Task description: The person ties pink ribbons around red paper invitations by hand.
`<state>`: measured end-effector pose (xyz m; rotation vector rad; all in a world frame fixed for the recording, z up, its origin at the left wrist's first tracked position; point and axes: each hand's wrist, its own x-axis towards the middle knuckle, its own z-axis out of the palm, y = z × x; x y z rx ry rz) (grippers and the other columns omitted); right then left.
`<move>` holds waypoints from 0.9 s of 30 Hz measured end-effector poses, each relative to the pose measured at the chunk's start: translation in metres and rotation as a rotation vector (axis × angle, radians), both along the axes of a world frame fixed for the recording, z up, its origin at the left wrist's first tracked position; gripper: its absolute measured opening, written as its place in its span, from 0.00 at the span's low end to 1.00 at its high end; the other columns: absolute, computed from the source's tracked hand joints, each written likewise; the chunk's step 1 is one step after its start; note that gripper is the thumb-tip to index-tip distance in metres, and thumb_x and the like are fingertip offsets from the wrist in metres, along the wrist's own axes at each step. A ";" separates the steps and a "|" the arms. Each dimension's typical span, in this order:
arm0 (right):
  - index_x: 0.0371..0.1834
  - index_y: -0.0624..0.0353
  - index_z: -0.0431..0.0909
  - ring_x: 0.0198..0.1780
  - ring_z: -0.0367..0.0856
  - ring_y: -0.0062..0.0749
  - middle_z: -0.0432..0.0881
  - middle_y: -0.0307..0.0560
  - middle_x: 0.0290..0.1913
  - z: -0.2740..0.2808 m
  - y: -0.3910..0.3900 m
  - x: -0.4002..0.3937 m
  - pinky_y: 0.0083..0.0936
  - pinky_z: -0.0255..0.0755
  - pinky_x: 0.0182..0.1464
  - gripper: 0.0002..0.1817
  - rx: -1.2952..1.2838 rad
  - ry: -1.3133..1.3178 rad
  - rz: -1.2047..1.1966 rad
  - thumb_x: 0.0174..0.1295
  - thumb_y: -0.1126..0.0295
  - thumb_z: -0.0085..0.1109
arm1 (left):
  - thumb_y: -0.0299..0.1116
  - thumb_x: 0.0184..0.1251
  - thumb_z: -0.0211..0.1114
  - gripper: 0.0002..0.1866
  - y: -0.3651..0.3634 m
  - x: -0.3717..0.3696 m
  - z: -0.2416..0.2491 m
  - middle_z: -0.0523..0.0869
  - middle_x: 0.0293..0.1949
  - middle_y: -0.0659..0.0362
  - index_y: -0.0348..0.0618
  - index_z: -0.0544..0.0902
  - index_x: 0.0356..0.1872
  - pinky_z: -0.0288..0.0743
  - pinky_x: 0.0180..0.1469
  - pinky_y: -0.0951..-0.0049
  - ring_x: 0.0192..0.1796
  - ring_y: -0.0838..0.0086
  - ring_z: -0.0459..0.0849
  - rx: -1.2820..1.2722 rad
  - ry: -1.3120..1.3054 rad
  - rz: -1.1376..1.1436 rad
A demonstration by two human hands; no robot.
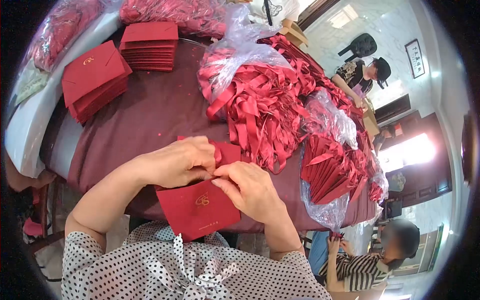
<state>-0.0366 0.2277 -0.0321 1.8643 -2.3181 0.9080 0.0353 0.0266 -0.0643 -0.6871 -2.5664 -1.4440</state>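
A red paper box or bag (200,207) with a gold emblem lies at the near table edge, tilted toward me. My left hand (182,160) is closed at its upper edge, with a bit of red ribbon (217,152) showing beside the fingers. Thumb and fingers of my right hand (245,187) pinch together at the same edge, close to my left fingertips. What exactly the fingertips hold is too small to tell. More red card (230,151) shows behind the hands. A large heap of red ribbons (262,110) lies just beyond them.
Two stacks of red folded pieces (92,77) (149,45) stand at the far left on the dark red cloth (150,105). Plastic bags of red items (175,15) lie behind. Ribboned red bags (325,170) lie at right. Two people (357,77) (370,255) work at the right.
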 end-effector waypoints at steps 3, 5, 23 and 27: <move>0.40 0.52 0.77 0.30 0.81 0.30 0.82 0.36 0.28 0.001 -0.002 -0.003 0.29 0.64 0.35 0.12 0.100 0.168 -0.047 0.54 0.66 0.67 | 0.31 0.52 0.65 0.04 -0.012 0.002 0.011 0.78 0.33 0.62 0.48 0.79 0.24 0.67 0.43 0.63 0.45 0.65 0.74 -0.349 0.267 0.111; 0.43 0.53 0.76 0.29 0.81 0.30 0.83 0.36 0.29 -0.004 0.000 -0.008 0.28 0.65 0.40 0.14 0.051 0.166 -0.097 0.55 0.65 0.67 | 0.34 0.52 0.64 0.05 -0.033 0.002 0.012 0.75 0.31 0.61 0.48 0.77 0.23 0.66 0.41 0.62 0.43 0.64 0.74 -0.559 0.346 0.283; 0.30 0.60 0.81 0.27 0.79 0.39 0.81 0.45 0.27 -0.013 -0.007 -0.015 0.28 0.72 0.32 0.06 -0.101 0.108 -0.084 0.51 0.73 0.68 | 0.27 0.69 0.58 0.11 -0.058 0.001 0.005 0.82 0.33 0.60 0.34 0.78 0.49 0.72 0.39 0.76 0.35 0.81 0.77 0.059 0.187 0.650; 0.31 0.58 0.78 0.30 0.80 0.40 0.80 0.45 0.28 -0.022 -0.001 -0.030 0.33 0.73 0.33 0.07 -0.050 -0.004 -0.114 0.55 0.69 0.66 | 0.30 0.72 0.55 0.15 -0.042 0.000 0.010 0.82 0.41 0.59 0.38 0.76 0.56 0.72 0.50 0.76 0.45 0.79 0.78 0.386 0.173 0.549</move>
